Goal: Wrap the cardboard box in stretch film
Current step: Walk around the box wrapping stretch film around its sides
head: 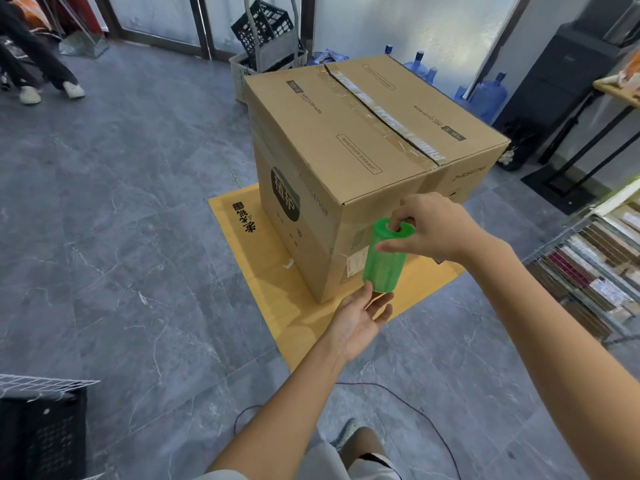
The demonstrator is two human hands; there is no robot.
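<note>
A large taped cardboard box [363, 133] stands on a flat yellow cardboard sheet [266, 289] on the grey floor. An upright green roll of stretch film [386, 261] hangs in front of the box's near corner. My right hand [433, 226] grips the roll's top end, with fingers hooked into its core. My left hand [356, 320] is palm up under the roll's bottom end, fingers touching it. Clear film seems to cover the box's near side.
A dark cable [398, 400] lies on the floor near my foot. A wire rack of goods [595, 268] stands at right, a black crate [41, 434] at lower left. Blue water bottles [488, 95] and crates [266, 32] sit behind the box. A person's legs [38, 60] are at far left.
</note>
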